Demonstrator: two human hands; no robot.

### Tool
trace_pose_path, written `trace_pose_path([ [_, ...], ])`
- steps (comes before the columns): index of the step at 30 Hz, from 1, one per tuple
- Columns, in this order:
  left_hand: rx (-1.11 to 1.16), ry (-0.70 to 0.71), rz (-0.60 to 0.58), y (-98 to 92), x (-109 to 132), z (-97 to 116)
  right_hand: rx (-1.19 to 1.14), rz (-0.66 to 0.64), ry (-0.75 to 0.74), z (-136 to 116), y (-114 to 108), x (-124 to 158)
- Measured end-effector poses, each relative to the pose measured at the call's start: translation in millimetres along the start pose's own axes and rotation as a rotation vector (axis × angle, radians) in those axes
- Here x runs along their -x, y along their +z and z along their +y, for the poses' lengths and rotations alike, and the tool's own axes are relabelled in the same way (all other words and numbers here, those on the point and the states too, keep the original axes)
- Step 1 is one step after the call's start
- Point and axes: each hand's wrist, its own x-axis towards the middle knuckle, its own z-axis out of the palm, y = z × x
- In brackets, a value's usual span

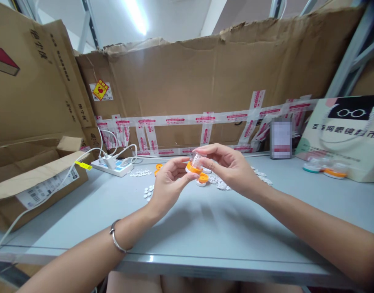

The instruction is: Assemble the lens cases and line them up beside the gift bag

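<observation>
You are facing a tall brown cardboard panel (187, 77) that is standing like a wall along the back of the table (205, 228), with white tape (174, 120) bearing red print running across its lower part. More cardboard (31, 93) is rising on your left. A metal post (91, 24) is showing behind that corner, and a grey post (347, 57) is slanting on your right. Overhead, a bright tube light (136, 14) is glowing against the pale ceiling (181, 16).

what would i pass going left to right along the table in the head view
Open cardboard box, white power strip, left hand, clear piece with an orange band, right hand, phone, paper bag.
</observation>
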Motion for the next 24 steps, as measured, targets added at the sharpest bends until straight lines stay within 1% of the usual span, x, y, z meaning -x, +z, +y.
trace_pose_path([
  [4, -0.068, 0.033, 0.016, 0.0, 0.7, -0.6, -0.095, -0.003, 0.054, 0.4, 4.7, 2.3],
  [8, -0.044, -0.016, -0.016, 0.7, 0.6, 3.0, -0.144, 0.037, 0.083, 1.0, 7.9, 4.8],
  [12, -0.018, -0.092, 0.009, 1.7, 0.6, 8.8, -0.234, 0.042, 0.117, 2.9, 8.6, 6.1],
  [15, 0.005, -0.124, 0.002, 0.4, 0.1, 10.0, -0.266, 0.033, 0.135, 4.2, 7.9, 5.6],
  [17, 0.035, -0.144, -0.019, -1.6, -0.8, 9.0, -0.277, 0.018, 0.142, 4.1, 6.6, 4.9],
  [22, 0.183, -0.185, -0.148, -6.6, -3.1, 5.3, -0.302, -0.048, 0.124, 1.8, 3.7, 4.7],
  [24, 0.182, -0.181, -0.157, -6.8, -3.3, 5.1, -0.304, -0.042, 0.118, 1.6, 4.8, 5.5],
])
